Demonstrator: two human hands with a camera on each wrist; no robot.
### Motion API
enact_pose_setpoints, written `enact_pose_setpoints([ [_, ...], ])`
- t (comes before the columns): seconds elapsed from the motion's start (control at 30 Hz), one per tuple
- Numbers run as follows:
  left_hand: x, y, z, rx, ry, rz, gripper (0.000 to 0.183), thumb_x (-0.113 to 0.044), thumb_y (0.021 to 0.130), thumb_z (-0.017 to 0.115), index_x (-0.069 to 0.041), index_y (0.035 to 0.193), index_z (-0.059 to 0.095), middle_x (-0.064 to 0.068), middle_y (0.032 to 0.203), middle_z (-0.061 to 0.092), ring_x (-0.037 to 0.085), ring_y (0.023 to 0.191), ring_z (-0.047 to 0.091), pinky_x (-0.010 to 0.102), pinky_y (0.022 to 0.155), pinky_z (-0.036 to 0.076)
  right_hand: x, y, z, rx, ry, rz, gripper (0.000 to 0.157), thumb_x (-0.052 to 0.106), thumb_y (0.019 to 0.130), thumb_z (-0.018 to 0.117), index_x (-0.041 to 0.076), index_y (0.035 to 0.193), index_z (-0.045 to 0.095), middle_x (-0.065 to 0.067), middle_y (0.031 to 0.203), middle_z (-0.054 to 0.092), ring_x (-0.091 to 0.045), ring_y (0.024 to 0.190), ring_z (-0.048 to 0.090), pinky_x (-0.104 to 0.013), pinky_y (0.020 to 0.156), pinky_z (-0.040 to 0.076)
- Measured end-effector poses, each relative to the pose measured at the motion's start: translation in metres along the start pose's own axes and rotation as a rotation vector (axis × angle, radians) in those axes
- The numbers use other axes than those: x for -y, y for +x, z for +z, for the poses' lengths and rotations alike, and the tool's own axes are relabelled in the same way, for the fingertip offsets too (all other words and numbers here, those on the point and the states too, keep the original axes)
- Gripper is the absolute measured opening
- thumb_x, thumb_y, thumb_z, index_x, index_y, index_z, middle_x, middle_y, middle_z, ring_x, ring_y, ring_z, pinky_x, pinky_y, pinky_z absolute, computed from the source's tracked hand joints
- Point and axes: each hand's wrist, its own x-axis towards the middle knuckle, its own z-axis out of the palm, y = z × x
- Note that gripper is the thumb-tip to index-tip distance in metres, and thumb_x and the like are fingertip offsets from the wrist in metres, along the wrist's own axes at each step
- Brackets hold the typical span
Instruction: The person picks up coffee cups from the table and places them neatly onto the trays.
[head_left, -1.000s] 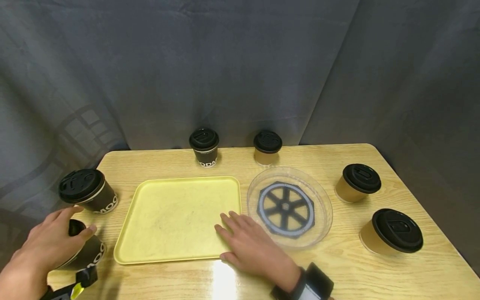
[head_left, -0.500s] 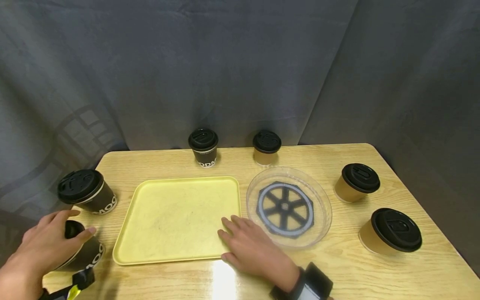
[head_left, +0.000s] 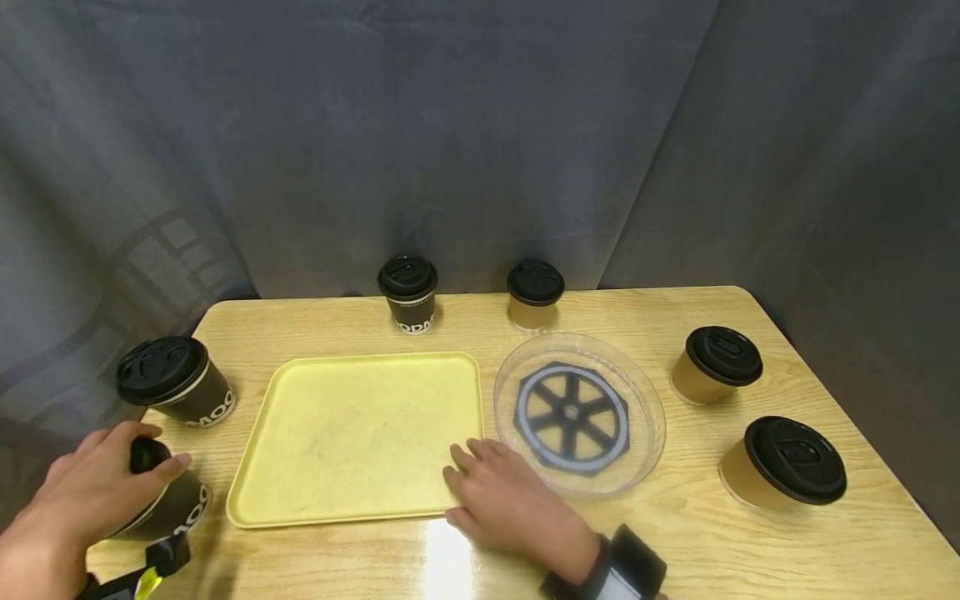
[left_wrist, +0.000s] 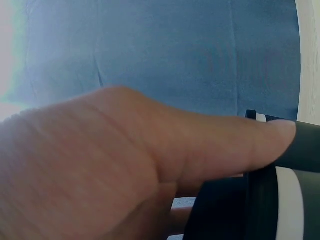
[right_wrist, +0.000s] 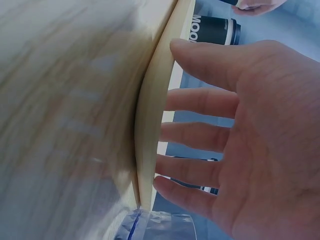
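Observation:
At the near left my left hand (head_left: 97,492) grips a black lidded coffee cup (head_left: 180,510) from above, thumb on one side and fingers on the other. In the left wrist view the thumb lies along the cup's lid edge and white band (left_wrist: 289,205); the far fingers are mostly hidden. My right hand (head_left: 517,504) rests with its fingertips on the near right corner of a yellow tray (head_left: 360,433). The right wrist view has its fingers spread, fairly straight, tips at the tray's edge (right_wrist: 150,115), nothing held.
A second black cup (head_left: 197,400) stands behind the gripped one. At the back are a black cup (head_left: 412,312) and a brown cup (head_left: 531,312). Two brown cups (head_left: 697,379) stand right. A clear round dish (head_left: 652,442) holding a dark wheel-shaped piece sits beside the tray.
My right hand has slid slightly right and nearer along the tray's corner, its fingers drawn in a little. The left hand stays on the coffee cup; the cups and tray have not moved.

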Motion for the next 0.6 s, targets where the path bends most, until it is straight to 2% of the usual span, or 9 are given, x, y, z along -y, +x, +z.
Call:
enact_pose_setpoints([
  [0.17,-0.0043,-0.0014,-0.002,0.015,-0.003,-0.04,0.078,-0.049,0.091,0.059,0.013,0.133,0.034,0.043,0.126,0.029,0.062,0.109,0.036,0.068,0.086,0.043,0.0,-0.0001,0.0003,0.011,0.0,-0.001,0.046,0.046,0.096,0.052,0.016,0.129,0.062,-0.011,0.14,0.057,-0.032,0.13,0.055,-0.042,0.112,0.042],
  [0.33,-0.007,-0.0049,-0.0051,0.015,0.009,-0.041,0.076,-0.047,0.09,0.06,0.01,0.133,0.035,0.042,0.125,0.03,0.062,0.107,0.038,0.07,0.078,0.044,0.0001,-0.0004,0.0009,0.026,0.01,0.004,0.046,0.046,0.097,0.05,0.017,0.131,0.061,-0.011,0.141,0.055,-0.032,0.131,0.053,-0.043,0.113,0.041],
  [0.5,-0.0082,-0.0071,-0.0059,-0.007,0.016,-0.05,0.074,-0.048,0.09,0.059,0.006,0.135,0.036,0.041,0.128,0.03,0.062,0.109,0.037,0.071,0.074,0.043,0.0002,-0.0008,0.0015,0.026,0.016,0.008,0.046,0.046,0.097,0.05,0.017,0.131,0.061,-0.01,0.142,0.055,-0.033,0.132,0.053,-0.044,0.113,0.04],
  [0.6,-0.009,-0.007,-0.0058,-0.042,0.016,-0.05,0.073,-0.049,0.09,0.058,0.004,0.136,0.037,0.039,0.13,0.029,0.062,0.111,0.035,0.073,0.074,0.042,0.0003,-0.0009,0.0016,0.025,0.029,0.01,0.046,0.046,0.097,0.05,0.017,0.131,0.061,-0.011,0.142,0.054,-0.033,0.132,0.052,-0.044,0.114,0.039],
])
